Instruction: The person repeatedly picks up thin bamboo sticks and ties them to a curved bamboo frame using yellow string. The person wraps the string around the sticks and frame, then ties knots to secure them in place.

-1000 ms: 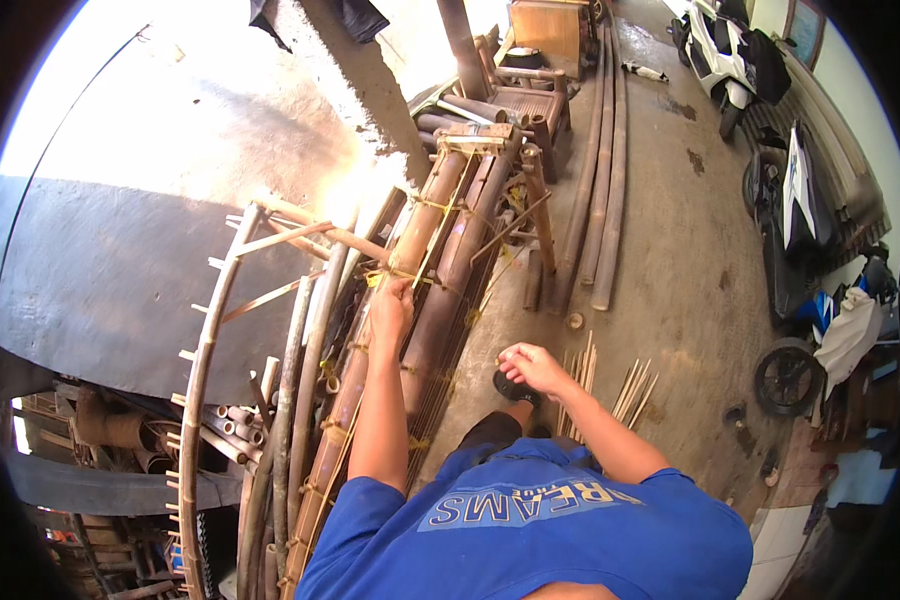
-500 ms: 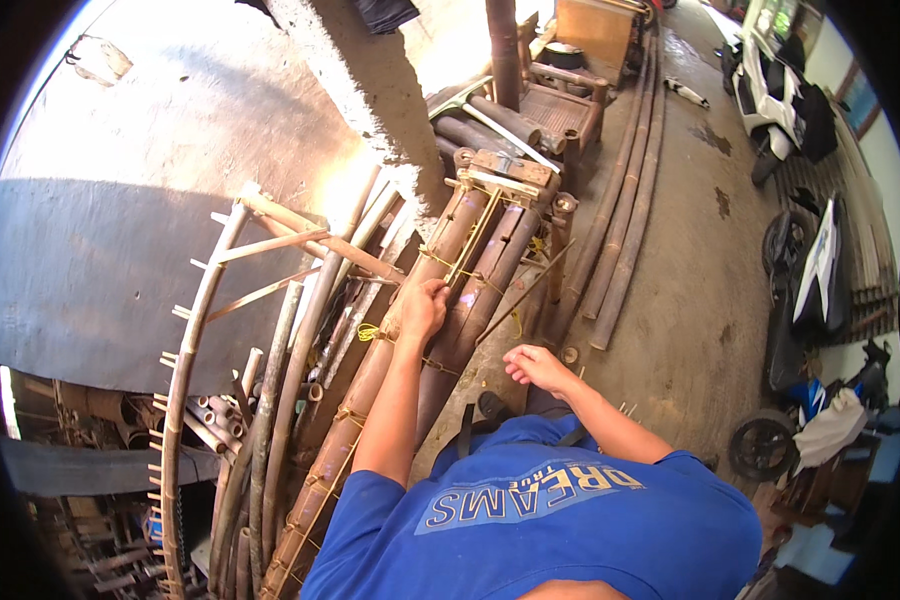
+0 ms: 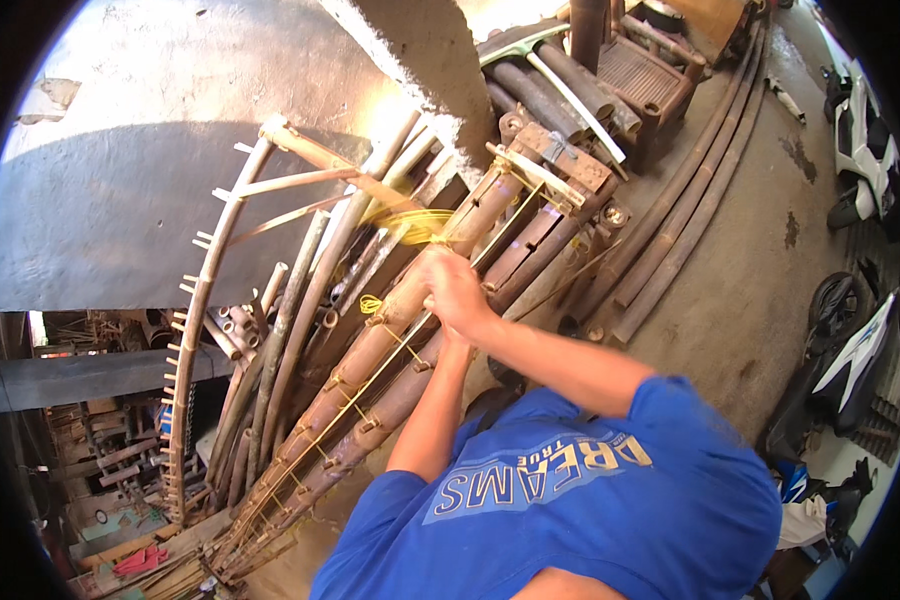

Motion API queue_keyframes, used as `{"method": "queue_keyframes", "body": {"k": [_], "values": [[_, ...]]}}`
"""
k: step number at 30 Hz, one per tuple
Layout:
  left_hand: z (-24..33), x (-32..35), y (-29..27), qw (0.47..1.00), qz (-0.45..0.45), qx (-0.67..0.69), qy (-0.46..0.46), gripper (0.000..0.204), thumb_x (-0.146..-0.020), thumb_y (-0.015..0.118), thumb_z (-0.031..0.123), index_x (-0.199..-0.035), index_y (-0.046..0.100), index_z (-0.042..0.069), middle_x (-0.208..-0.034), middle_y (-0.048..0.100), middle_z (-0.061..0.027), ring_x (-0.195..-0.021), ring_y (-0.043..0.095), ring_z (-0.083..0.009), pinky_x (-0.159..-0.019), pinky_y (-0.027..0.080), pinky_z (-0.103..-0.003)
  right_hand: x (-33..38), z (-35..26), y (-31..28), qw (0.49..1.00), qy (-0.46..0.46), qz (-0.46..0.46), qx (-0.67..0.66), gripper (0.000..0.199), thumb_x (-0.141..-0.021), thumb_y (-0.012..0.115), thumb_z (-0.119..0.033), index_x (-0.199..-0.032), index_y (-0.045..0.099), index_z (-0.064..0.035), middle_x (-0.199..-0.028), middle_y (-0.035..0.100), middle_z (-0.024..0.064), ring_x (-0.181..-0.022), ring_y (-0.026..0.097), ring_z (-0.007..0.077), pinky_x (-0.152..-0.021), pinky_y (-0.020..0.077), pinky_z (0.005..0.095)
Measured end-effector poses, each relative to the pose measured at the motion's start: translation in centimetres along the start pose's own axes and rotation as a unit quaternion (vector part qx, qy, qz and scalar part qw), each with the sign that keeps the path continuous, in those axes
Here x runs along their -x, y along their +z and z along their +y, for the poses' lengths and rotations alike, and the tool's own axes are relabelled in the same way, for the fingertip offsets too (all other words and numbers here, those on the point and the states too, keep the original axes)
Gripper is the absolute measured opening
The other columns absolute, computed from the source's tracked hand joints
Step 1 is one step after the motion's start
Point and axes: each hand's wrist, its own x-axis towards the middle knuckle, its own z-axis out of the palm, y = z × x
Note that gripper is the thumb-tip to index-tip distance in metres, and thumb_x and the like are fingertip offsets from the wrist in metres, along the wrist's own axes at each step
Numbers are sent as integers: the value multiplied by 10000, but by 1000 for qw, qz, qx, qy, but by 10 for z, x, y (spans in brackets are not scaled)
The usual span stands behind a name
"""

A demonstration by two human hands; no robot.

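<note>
So my right hand (image 3: pixel 464 303) just came across to join my left hand (image 3: pixel 436 268); half a second ago it was off on its own over the floor. Both are bunched together a bit on my side of the reddish-brown rectangular block (image 3: pixel 582 160), wrists crossing. Fingers look curled, but it's all blur and overlap, so I can't tell whether either is closed on anything. A spray of thin yellow cord strands (image 3: pixel 410 226) has also fanned out left of them, smeared like it's moving. I'd read that as going from one hand steadying to both working a single spot, probably on the cord.

Under my hands is the pair of long brown bamboo tubes (image 3: pixel 395 315), running from the block back toward me, side by side. They've got yellow crosswise ties spaced along them, a thin pale lengthwise strip (image 3: pixel 402 345) between, and dark slots in the right tube near the block. A small yellow cord coil (image 3: pixel 370 304) sits at the left tube's outer edge, also on my side of the block.

Left of the block, well apart: the curved tan bamboo pole with short pegs (image 3: pixel 192 305). Beyond the block there's a brown slatted chair (image 3: pixel 650 75).
</note>
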Motion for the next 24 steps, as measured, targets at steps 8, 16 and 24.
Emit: {"method": "queue_keyframes", "body": {"k": [8, 16, 24], "values": [[87, -38, -46, 994, -62, 32, -81, 248, -1010, 522, 209, -1037, 672, 13, -915, 681, -238, -890, 643, -402, -775, 444, -483, -151, 6, -54, 816, 114, -314, 471, 540, -1007, 468, -527, -975, 714, -47, -952, 688, 147, -835, 612, 215, -871, 446, 457], [92, -43, -52, 986, -93, 29, -136, 226, -1001, 536, 216, -1045, 695, 62, -887, 707, -176, -860, 673, -339, -801, 444, -487, 25, 33, -163, 744, -223, -449, 442, 418, -968, 586, -342, -671, 642, -53, -650, 630, 164, -697, 642, 352, -798, 492, 466], [5, -187, -44, 981, 9, 116, -153, 254, -1003, 547, 246, -1031, 704, 48, -820, 698, -111, -751, 652, -248, -713, 495, -380, 40, -10, -157, 813, -222, -401, 358, 381, -973, 580, -370, -849, 707, -33, -834, 683, 189, -885, 660, 338, -1056, 384, 475]]}}
